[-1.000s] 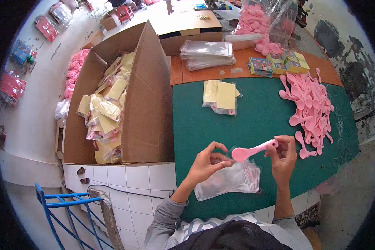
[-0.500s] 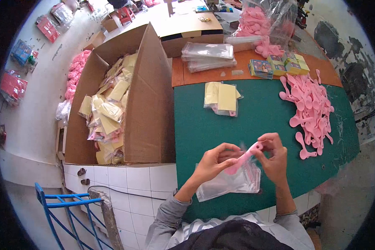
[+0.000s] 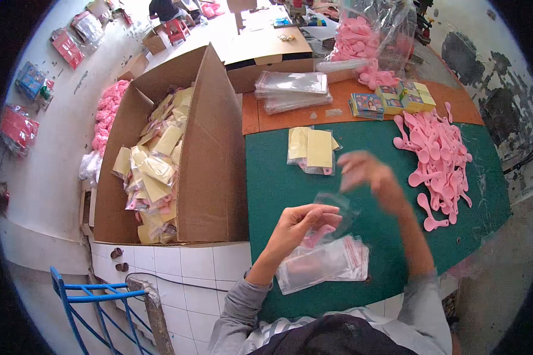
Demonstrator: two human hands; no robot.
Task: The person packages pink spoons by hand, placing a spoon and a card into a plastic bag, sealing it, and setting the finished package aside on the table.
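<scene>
Resting inside the clear bag [image 3: 331,216], pink spoon [image 3: 317,234] beneath left fingers [image 3: 320,218].

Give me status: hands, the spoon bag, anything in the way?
Left hand pinching clear bag, pink spoon inside. Right hand raised, blurred, apparently empty. Bag stack underneath; nothing blocking.

The left hand [image 3: 302,222] is held low with its fingers curled into a pinch. The right hand [image 3: 364,171] is raised above and beyond it, blurred, its fingers loosely spread and empty.
</scene>
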